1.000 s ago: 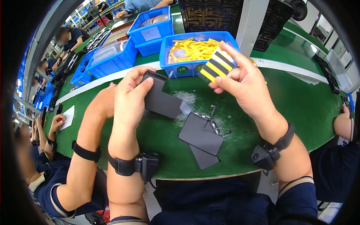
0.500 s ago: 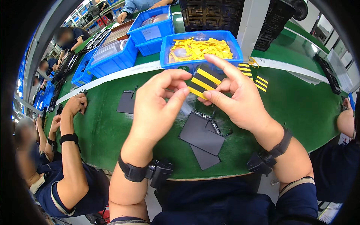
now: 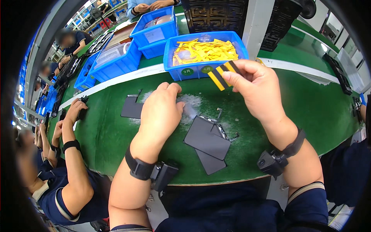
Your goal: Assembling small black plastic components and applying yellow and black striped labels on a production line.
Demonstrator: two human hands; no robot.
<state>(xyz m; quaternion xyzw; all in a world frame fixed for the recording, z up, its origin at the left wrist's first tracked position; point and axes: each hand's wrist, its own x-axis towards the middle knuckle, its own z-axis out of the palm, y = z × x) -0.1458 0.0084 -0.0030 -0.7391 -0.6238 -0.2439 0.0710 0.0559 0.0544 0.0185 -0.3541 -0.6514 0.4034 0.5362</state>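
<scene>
My right hand (image 3: 259,87) pinches a flat card with black and yellow stripes (image 3: 221,76) between thumb and fingers, above the front of a blue bin. Lower down over the green table, my left hand (image 3: 160,112) has bent fingers and a thumb standing apart; no object shows in it. Just left of that hand lies a flat dark-grey piece (image 3: 130,108) with a small connector strip, partly covered by the hand. Between my forearms, a flat dark-grey rectangular piece (image 3: 206,137) with a strip of small parts along its upper edge overlaps another dark-grey piece (image 3: 211,162).
Yellow strips fill the blue bin (image 3: 205,71) ahead. More blue bins (image 3: 154,37) stand to its left, behind a white rail (image 3: 127,76). A white post (image 3: 258,31) rises at the back. Co-workers' arms (image 3: 73,154) work at the left; another person sits at the right edge.
My left hand has let go of the striped card and dropped toward the table. My right hand keeps the card and has moved a little right, turning it. Its fingers are now folded in.
</scene>
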